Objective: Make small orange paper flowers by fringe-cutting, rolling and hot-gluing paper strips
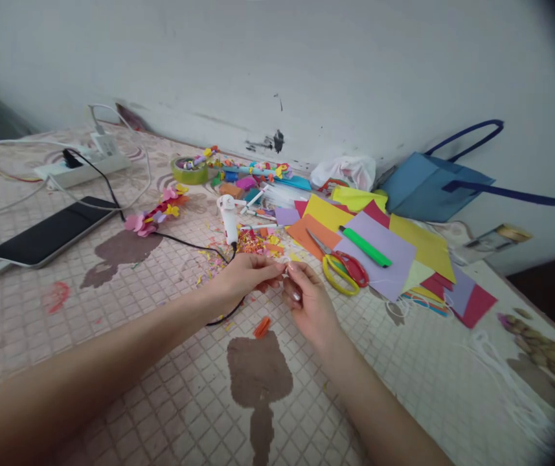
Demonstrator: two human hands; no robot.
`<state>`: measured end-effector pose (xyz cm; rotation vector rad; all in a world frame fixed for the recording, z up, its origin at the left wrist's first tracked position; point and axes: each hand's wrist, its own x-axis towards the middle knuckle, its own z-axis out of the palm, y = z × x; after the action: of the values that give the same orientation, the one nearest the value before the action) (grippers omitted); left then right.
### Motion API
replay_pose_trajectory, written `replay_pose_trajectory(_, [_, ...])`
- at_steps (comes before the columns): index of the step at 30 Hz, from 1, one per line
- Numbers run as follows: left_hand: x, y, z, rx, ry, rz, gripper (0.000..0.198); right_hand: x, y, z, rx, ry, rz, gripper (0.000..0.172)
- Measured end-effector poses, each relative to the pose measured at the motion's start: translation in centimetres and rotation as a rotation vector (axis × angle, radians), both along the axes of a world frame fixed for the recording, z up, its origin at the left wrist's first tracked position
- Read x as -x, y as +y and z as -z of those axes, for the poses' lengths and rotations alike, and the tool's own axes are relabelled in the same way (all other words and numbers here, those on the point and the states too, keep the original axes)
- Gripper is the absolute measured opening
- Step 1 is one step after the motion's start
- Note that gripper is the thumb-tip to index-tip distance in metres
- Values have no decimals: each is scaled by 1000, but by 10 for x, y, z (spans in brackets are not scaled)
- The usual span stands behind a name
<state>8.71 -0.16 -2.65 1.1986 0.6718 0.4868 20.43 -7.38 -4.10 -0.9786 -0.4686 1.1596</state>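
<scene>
My left hand [245, 275] and my right hand [309, 298] meet over the patterned cloth, fingertips pinched together on something tiny that I cannot make out. A small orange paper piece [261, 326] lies on the cloth just below them. Beyond my left hand lies a white glue gun [229, 220], its black cord running under my wrist. Scraps of cut paper [252, 244] are scattered around it. To the right of my hands lie yellow and red scissors [340, 266] and a green marker [365, 246] on a pile of coloured paper sheets [394, 252].
A tablet [54, 231] and a power strip [83, 167] with cables sit at the left. A paper flower garland [155, 212], a tape roll [190, 170], craft bits, a white plastic bag [345, 171] and a blue bag [427, 184] lie along the wall.
</scene>
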Motion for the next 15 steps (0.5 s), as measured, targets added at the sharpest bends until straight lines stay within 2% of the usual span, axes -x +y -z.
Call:
replay_pose_trajectory(3, [0, 0, 1, 54, -19, 22, 22, 1, 0, 2, -7, -32, 24, 18])
replay_pose_trajectory(8, [-1, -1, 2, 42, -16, 21, 17, 3, -2, 3, -7, -91, 32, 18])
replay_pose_trajectory(15, [-1, -1, 4, 38, -31, 31, 17, 2, -1, 4, 47, 55, -19, 22])
